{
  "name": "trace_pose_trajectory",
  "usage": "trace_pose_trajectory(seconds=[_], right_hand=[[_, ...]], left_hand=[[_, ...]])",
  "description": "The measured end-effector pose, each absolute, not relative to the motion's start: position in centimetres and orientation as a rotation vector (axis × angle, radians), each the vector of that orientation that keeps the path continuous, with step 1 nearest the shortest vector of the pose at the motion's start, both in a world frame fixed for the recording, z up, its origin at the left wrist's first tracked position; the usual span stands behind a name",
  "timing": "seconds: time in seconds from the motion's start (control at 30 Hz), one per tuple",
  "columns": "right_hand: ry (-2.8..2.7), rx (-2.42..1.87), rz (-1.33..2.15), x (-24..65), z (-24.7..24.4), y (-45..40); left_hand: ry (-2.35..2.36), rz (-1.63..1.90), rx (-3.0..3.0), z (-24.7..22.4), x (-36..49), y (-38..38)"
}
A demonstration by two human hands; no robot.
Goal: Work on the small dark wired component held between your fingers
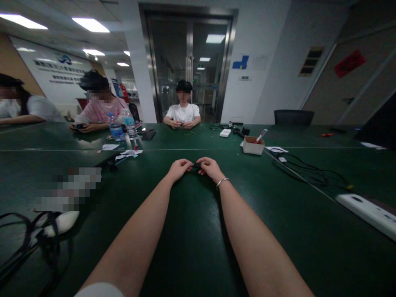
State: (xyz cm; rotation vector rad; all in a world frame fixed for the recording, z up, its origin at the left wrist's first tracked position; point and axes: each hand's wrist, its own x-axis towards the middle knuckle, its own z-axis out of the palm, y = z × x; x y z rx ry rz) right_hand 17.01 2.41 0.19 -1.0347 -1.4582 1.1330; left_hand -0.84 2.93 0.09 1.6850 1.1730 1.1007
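Green table [198,231] fills the foreground, a person [185,112] in a white shirt seated at its far edge. A white power strip [361,208] lies on the table's right side; two water bottles [116,128] stand toward its far left. Over the table's middle, the left hand [179,170] and right hand [211,168], a silver bracelet [222,181] on the right wrist, pinch a small dark object [196,166] between their fingertips, its details too small to read.

Dim; ceiling lights [90,24] glaring; edges stretched.
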Motion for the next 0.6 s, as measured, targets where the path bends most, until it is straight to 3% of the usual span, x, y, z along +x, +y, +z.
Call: trace_pose_trajectory(seconds=[0.6], right_hand=[[-1.365, -0.976, 1.257, 17.10, 0.55, 2.12]], left_hand=[[1.162, 1.118, 1.659, 0.03, -0.93, 3.01]])
